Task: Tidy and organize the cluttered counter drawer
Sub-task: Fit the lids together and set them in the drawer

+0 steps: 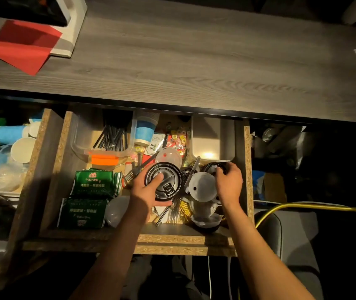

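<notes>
The open drawer sits below the wooden counter, full of clutter. My left hand grips a black round cup lid in the drawer's middle, thumb on top. My right hand curls round a smaller black lid near the right wall. Between them lie a white domed lid and a clear lid. Forks and gold sticks lie underneath.
Green packets fill the drawer's left front. A clear tub with black straws, a blue-white paper cup and a white box stand at the back. Paper cups fill the shelf to the left. A yellow cable runs at right.
</notes>
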Action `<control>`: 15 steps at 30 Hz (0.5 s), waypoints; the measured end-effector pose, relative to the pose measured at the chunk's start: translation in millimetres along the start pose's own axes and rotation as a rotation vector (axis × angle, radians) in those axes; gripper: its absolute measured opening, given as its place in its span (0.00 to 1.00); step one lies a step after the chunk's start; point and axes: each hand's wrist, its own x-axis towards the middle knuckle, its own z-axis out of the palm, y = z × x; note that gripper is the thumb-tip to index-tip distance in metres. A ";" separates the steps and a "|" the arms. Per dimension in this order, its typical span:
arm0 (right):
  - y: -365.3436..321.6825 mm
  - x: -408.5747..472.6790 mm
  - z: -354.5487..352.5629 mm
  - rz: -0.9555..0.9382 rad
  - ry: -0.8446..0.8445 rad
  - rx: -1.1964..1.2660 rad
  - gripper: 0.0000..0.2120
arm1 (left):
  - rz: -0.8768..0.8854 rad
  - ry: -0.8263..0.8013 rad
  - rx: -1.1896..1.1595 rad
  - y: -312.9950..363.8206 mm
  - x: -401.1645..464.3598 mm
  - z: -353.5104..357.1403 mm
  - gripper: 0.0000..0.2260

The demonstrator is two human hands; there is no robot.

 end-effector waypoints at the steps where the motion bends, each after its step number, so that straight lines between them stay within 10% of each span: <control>1: 3.5 10.1 5.5 0.004 -0.024 -0.086 0.19 | -0.001 -0.003 0.000 -0.2 2.6 0.1 0.18; 6: 16.9 38.1 21.5 0.140 -0.134 -0.170 0.25 | -0.020 0.005 0.009 -2.5 7.2 0.9 0.20; 15: 12.9 4.9 6.2 -0.172 0.021 -0.193 0.13 | -0.016 0.042 -0.033 5.8 -1.1 5.7 0.14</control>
